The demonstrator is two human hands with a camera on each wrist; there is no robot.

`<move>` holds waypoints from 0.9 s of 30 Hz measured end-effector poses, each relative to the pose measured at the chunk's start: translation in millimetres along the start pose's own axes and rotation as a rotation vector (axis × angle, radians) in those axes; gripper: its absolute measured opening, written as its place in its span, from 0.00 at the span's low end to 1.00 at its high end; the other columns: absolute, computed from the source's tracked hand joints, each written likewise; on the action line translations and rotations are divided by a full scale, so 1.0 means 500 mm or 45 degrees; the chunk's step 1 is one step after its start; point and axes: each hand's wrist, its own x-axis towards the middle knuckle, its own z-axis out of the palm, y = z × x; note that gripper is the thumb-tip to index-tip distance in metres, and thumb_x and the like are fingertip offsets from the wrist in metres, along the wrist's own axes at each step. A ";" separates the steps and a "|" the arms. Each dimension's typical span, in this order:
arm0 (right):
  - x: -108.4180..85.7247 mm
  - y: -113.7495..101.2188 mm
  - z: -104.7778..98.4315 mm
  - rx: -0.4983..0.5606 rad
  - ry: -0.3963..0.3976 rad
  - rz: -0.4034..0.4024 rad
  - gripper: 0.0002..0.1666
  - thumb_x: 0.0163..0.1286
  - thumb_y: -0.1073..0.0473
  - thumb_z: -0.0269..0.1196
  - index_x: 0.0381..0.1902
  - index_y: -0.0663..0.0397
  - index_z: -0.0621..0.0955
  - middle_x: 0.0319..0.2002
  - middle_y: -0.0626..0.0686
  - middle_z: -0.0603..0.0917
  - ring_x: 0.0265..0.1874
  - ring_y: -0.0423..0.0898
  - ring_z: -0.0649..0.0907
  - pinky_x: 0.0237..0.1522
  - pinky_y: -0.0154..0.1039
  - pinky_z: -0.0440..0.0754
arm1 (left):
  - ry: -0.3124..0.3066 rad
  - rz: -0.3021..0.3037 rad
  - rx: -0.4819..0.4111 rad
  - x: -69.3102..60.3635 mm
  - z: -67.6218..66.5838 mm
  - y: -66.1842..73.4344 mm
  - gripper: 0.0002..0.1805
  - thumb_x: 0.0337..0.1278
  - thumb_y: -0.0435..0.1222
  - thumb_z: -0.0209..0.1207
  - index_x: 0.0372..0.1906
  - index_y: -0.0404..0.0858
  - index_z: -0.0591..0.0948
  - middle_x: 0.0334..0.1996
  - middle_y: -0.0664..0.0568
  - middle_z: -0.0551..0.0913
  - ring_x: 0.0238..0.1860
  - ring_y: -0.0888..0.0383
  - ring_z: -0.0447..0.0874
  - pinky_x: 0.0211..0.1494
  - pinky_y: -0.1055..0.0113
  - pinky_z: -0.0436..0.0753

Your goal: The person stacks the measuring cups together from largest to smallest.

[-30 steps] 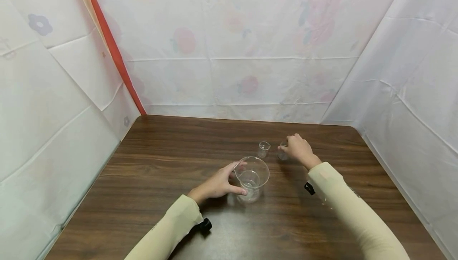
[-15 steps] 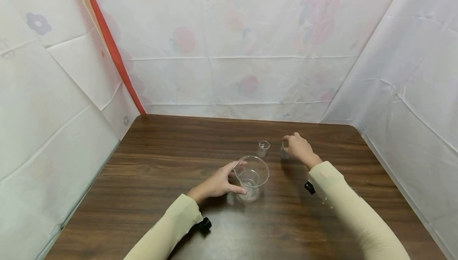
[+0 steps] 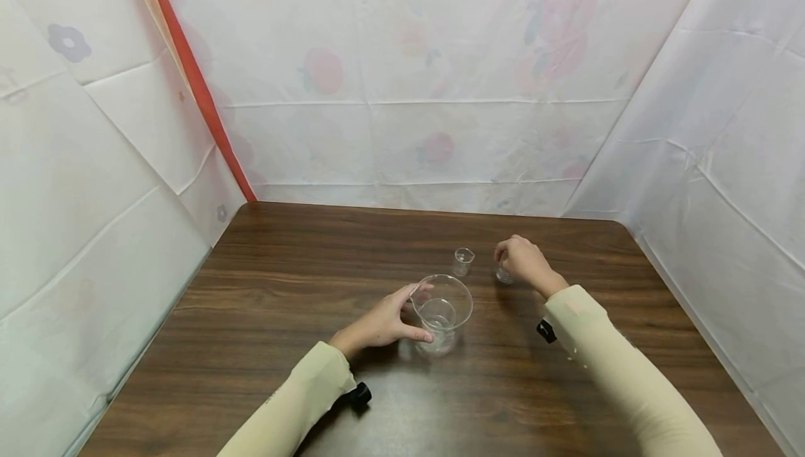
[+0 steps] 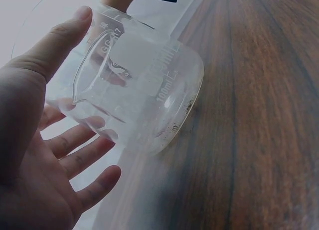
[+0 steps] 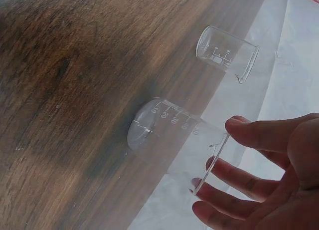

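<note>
A large glass beaker (image 3: 454,335) stands on the brown table with a smaller glass beaker (image 3: 438,313) inside it. My left hand (image 3: 385,321) holds the large one from its left; in the left wrist view the thumb lies over the upper glass and the fingers are spread round the far side. My right hand (image 3: 527,263) pinches the rim of a small beaker (image 3: 504,277), whose upper part the fingers hide. In the right wrist view this beaker (image 5: 149,130) has its base at the table. A smaller beaker (image 3: 462,263) stands upright to its left, untouched.
Behind the wooden table (image 3: 314,240) hangs a white patterned sheet (image 3: 377,142), with more sheeting along both sides. A red strip (image 3: 200,86) runs down the back left corner. Black devices sit at both wrists.
The small beaker in my right hand has shifted a little to the right, away from the smaller beaker beside it. My left hand and the large beaker have stayed in place.
</note>
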 end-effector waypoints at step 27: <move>-0.004 0.013 -0.011 -0.021 -0.115 0.337 0.29 0.63 0.51 0.67 0.52 0.71 0.79 0.50 0.70 0.81 0.48 0.67 0.81 0.46 0.59 0.81 | 0.005 0.022 -0.027 -0.003 -0.002 0.005 0.48 0.45 0.47 0.74 0.72 0.42 0.64 0.66 0.45 0.74 0.65 0.48 0.73 0.65 0.50 0.75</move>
